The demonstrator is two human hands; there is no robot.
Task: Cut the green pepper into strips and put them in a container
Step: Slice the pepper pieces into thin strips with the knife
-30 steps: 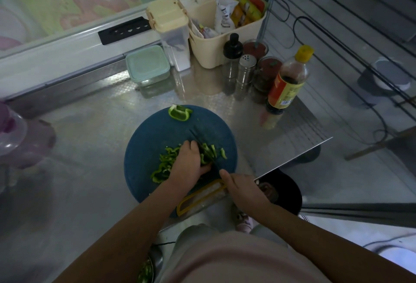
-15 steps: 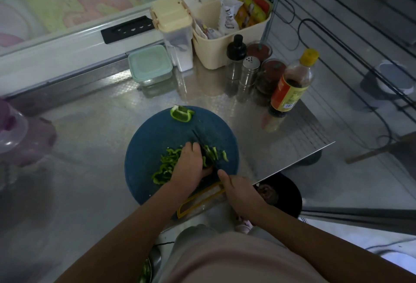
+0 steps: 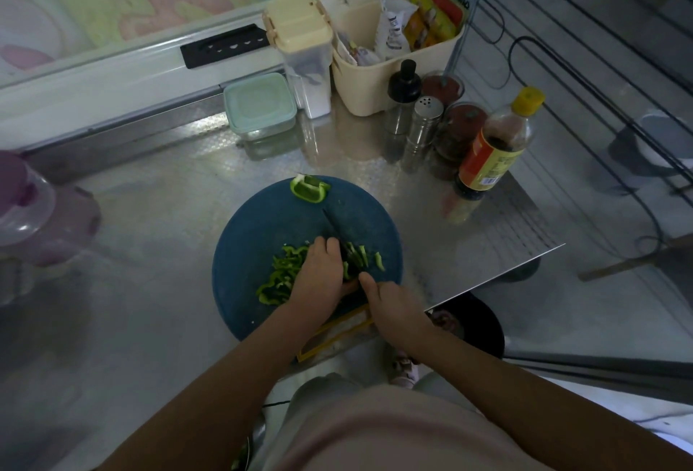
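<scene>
Barely shifted, the left hand (image 3: 318, 275), grip curled, pins the green pepper piece (image 3: 347, 270) on the round blue cutting board (image 3: 243, 245) at the counter's (image 3: 150, 245) front edge. The right hand (image 3: 395, 307) clasps the dark-bladed knife (image 3: 335, 228). With the blade hugging those knuckles, one slip could nick them.

I see round blue cutting board (image 3: 258, 230) flat on counter. Uncut green pepper chunk (image 3: 309, 190) sits at board's 12 o'clock edge. Heap of curled pepper strips (image 3: 280, 277) lies toward 8 o'clock. Short strips (image 3: 364, 256) lie toward 3 o'clock, just right of dark knife blade (image 3: 335, 228), tip pointing 11 o'clock. Pepper piece under cut (image 3: 347, 271) mostly hidden.
</scene>
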